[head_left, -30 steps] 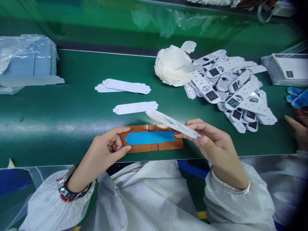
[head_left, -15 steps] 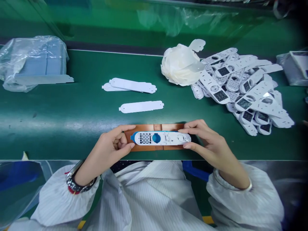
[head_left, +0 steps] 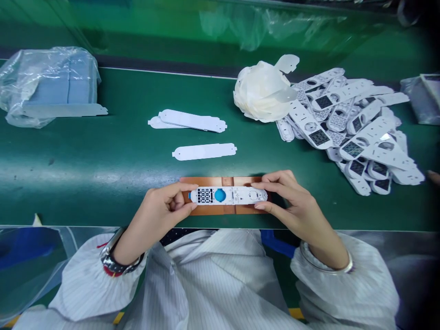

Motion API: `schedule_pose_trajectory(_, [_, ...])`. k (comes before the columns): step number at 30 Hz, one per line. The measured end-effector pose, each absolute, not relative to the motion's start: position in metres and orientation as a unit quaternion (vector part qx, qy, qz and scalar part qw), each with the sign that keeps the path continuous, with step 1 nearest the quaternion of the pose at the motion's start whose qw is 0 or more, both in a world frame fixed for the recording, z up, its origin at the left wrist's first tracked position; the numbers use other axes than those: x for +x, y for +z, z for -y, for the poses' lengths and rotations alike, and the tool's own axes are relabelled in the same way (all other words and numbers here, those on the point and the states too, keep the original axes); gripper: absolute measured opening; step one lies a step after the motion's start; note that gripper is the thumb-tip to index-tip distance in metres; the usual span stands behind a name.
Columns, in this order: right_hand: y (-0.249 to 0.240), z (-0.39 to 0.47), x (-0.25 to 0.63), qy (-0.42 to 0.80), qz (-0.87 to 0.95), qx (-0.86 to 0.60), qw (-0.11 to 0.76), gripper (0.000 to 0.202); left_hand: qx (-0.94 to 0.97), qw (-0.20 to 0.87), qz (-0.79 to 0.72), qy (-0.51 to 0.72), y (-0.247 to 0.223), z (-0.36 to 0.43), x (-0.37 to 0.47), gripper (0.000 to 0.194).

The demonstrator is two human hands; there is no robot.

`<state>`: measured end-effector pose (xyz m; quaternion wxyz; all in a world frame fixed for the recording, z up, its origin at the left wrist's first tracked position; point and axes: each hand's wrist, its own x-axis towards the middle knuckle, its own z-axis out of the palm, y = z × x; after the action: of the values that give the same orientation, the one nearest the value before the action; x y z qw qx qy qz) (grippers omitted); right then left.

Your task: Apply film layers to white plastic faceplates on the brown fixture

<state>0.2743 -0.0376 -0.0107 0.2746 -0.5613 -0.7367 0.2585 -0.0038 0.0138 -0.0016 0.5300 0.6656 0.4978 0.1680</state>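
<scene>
A long white plastic panel [head_left: 238,196], with digit-shaped cutouts and a round hole, lies lengthwise over a brown fixture block [head_left: 211,210]. Blue [head_left: 220,195] shows through the round hole and past the panel's left end. My left hand [head_left: 167,202] pinches that left end between thumb and index finger, its other fingers curled. At the opposite end, my right hand [head_left: 290,196] grips the panel with its thumb on the near edge and fingers on the far edge. Just beyond the fixture lies a single white strip [head_left: 205,151].
Two overlapping white strips [head_left: 192,121] lie farther back. A plastic bag [head_left: 20,82] holding stacked bluish strips [head_left: 65,85] stands at left. To the right are a mound of cream film pieces [head_left: 263,91] and a heap of white panels [head_left: 364,137]. A clear-wrapped box [head_left: 424,101] is far right.
The white panel has shifted left over the fixture, covering more of the blue at its left end. My left fingers now meet the panel's end; my right hand moved slightly left with it.
</scene>
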Motion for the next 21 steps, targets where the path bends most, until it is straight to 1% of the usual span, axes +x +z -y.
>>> schedule_pose_trajectory(6, [-0.014,0.038,0.273,0.243,0.737,-0.563,0.285,0.028,0.670,0.524,-0.500,0.163,-0.001,-0.013,-0.003,0.027])
schedule_pose_trajectory(17, [-0.010,0.038,0.275,0.225,0.736,-0.582,0.261,0.021,0.701,0.488,-0.502,0.133,0.003,-0.015,-0.002,0.024])
schedule_pose_trajectory(19, [-0.006,0.036,0.275,0.224,0.740,-0.583,0.248,0.019,0.725,0.465,-0.494,0.119,0.005,-0.016,0.000,0.026])
schedule_pose_trajectory(21, [-0.002,0.034,0.274,0.223,0.745,-0.584,0.230,0.016,0.766,0.413,-0.483,0.097,0.007,-0.017,0.001,0.026])
